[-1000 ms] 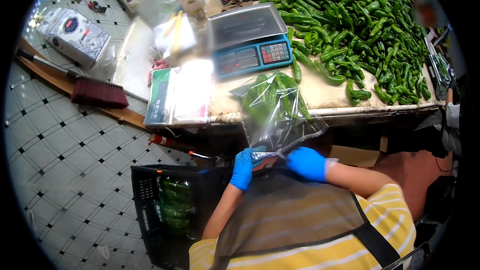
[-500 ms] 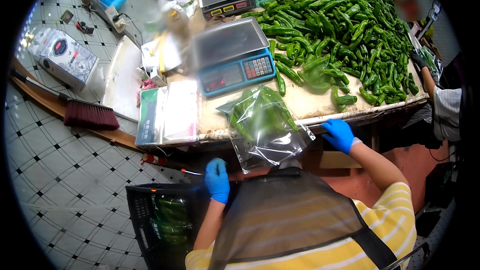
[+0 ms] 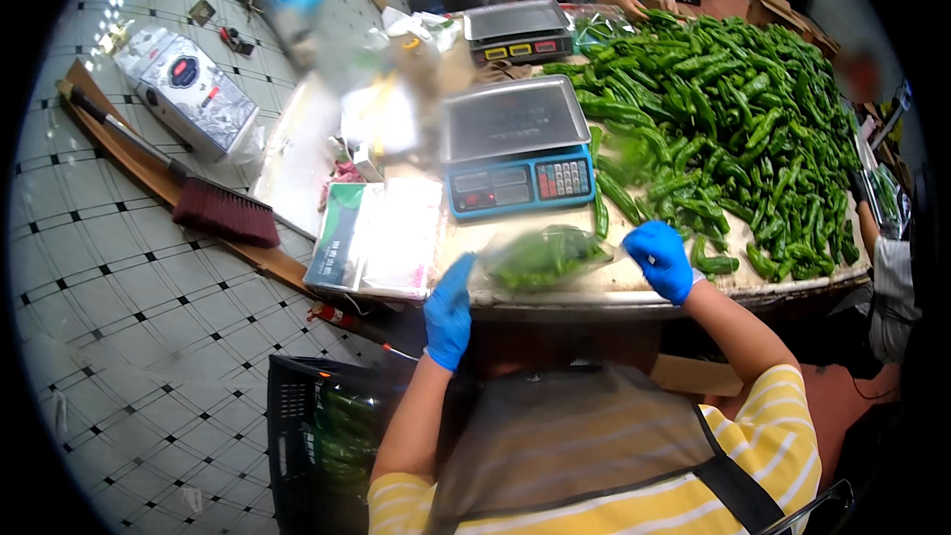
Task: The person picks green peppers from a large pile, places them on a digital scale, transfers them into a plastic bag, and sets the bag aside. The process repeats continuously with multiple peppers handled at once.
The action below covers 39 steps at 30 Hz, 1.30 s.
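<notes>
A clear plastic bag of green peppers [image 3: 545, 258], smeared by motion, is at the table's front edge between my two blue-gloved hands. My left hand [image 3: 449, 315] is at the bag's left end, its fingers stretched upward and close together; whether it touches the film is too blurred to tell. At the other end, my right hand [image 3: 662, 263] has its fingers curled in, pinching at the bag's clear right end. Just behind the bag stands a blue scale [image 3: 520, 183] with a metal pan. To the right spreads a large heap of loose green peppers [image 3: 723, 119].
Left of the bag lies a stack of flat packets [image 3: 391, 233]. A second scale [image 3: 517, 30] stands farther back. A black crate [image 3: 297, 436] with bagged peppers is low at my left. A broom [image 3: 228, 211] leans left of the table. Another person's hands [image 3: 644, 5] reach the heap's far side.
The bag has swung from hanging over the table's front edge to lying sideways, blurred. My left hand has risen toward it, and my right hand has curled. The whole view has shifted.
</notes>
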Available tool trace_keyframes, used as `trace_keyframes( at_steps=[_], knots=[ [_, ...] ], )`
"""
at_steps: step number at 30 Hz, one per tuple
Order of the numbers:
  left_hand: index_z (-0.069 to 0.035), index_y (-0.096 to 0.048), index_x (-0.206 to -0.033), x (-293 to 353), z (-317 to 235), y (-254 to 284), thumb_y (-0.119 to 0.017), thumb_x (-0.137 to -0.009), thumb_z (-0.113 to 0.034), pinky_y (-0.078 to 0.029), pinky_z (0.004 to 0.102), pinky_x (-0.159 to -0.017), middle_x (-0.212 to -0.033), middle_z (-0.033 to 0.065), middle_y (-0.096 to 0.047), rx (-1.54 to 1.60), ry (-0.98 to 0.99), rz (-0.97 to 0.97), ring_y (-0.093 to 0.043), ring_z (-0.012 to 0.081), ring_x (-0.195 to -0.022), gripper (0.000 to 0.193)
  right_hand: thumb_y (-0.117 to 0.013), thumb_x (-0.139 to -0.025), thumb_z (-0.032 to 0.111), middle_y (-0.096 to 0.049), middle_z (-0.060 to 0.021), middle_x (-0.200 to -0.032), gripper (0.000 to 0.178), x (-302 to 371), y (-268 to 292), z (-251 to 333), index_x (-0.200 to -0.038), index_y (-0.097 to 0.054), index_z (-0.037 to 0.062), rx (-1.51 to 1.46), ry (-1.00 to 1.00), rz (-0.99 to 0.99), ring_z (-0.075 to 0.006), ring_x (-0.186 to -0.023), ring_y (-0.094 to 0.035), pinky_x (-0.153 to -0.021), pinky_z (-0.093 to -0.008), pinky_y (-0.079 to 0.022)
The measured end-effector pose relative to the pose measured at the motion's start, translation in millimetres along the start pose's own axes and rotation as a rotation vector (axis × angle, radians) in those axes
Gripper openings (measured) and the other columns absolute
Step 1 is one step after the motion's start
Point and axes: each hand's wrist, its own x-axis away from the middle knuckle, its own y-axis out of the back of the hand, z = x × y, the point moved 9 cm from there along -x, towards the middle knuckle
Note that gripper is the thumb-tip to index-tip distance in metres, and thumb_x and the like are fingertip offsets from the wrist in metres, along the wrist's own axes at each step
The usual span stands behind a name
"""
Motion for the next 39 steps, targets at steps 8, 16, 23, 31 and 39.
trace_keyframes(
  at_steps=[8,16,23,31,39],
  knots=[
    [0.002,-0.055,-0.132,-82.3,16.1,6.3,-0.046,-0.104,-0.031,-0.045,0.035,-0.1,-0.122,0.013,-0.064,0.436,0.2,-0.135,-0.061,0.0215,-0.111,0.044,-0.063,-0.091,0.006,-0.071,-0.0111,-0.092,0.013,-63.6,-2.0,-29.6,-0.099,-0.072,0.0031,-0.399,-0.248,-0.292,-0.0206,-0.087,-0.066,-0.078,-0.0311,-0.05],
    [-0.004,-0.063,-0.125,-121.4,49.1,9.8,-0.046,-0.104,-0.023,-0.053,0.0271,-0.077,-0.096,0.0082,-0.07,0.268,0.182,-0.199,-0.066,0.0131,-0.084,0.033,-0.051,-0.099,0.011,-0.067,-0.0063,-0.079,0.02,-107.3,-19.5,-74.1,-0.087,-0.063,0.001,-0.55,-0.301,-0.342,-0.0131,-0.075,-0.059,-0.072,-0.0283,-0.047],
    [-0.005,-0.065,-0.123,-38.9,69.1,-0.4,-0.053,-0.1,-0.024,-0.051,0.0312,-0.079,-0.096,0.013,-0.073,-0.12,0.513,-0.202,-0.066,0.0157,-0.084,0.032,-0.052,-0.099,0.017,-0.056,-0.0114,-0.061,0.025,-24.4,-45.3,-70.1,-0.08,-0.056,0.0021,-0.064,-0.496,-0.336,-0.0202,-0.048,-0.056,-0.048,-0.0346,-0.042],
    [-0.026,-0.06,-0.128,70.4,115.2,-50.6,-0.053,-0.096,-0.038,-0.052,0.0478,-0.068,-0.086,0.0226,-0.067,-0.534,0.647,-0.026,-0.066,0.0406,-0.077,0.036,-0.052,-0.094,0.039,-0.065,-0.0226,-0.082,0.033,124.6,-138.5,-104.2,-0.086,-0.061,0.0083,0.256,-0.929,0.223,-0.0433,-0.079,-0.062,-0.07,-0.0535,-0.048],
    [-0.01,-0.036,-0.148,36.0,78.3,-50.7,-0.066,-0.088,-0.021,-0.049,0.0482,-0.081,-0.096,0.0241,-0.063,-0.811,0.395,0.065,-0.06,0.0435,-0.09,0.069,-0.07,-0.082,0.036,-0.055,-0.0235,-0.125,0.041,54.6,-107.7,-46.8,-0.115,-0.059,0.0146,0.315,-0.612,0.051,-0.043,-0.111,-0.054,-0.092,-0.0504,-0.043]
  ],
)
